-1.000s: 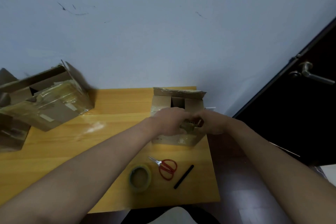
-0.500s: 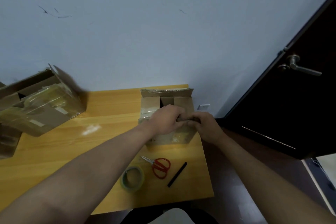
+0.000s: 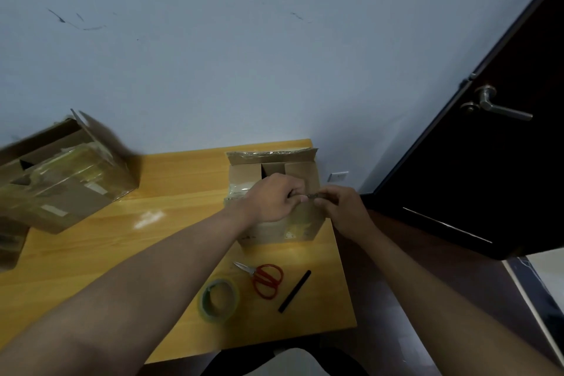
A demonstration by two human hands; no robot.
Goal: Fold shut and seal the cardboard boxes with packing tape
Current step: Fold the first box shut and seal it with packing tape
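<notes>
A small open cardboard box [image 3: 300, 168] stands at the table's far right, its back flap up and its front face glossy with old tape. Over its top, my left hand [image 3: 273, 200] and my right hand [image 3: 343, 206] meet, both with curled fingers pinching a small crumpled brownish strip [image 3: 312, 195] between them. A roll of clear packing tape [image 3: 218, 299] lies flat on the table nearer to me, under my left forearm.
Red-handled scissors [image 3: 264, 279] and a black stick [image 3: 294, 290] lie beside the tape roll. A larger taped box [image 3: 65, 180] with open flaps sits at the left, another box [image 3: 9, 241] below it. The wooden table [image 3: 122, 241] ends right of the small box; a dark door [image 3: 488, 146] stands beyond.
The view has shifted, so the box sits further left in frame. My hands stay together over the box; the right hand has drawn slightly rightward from the left.
</notes>
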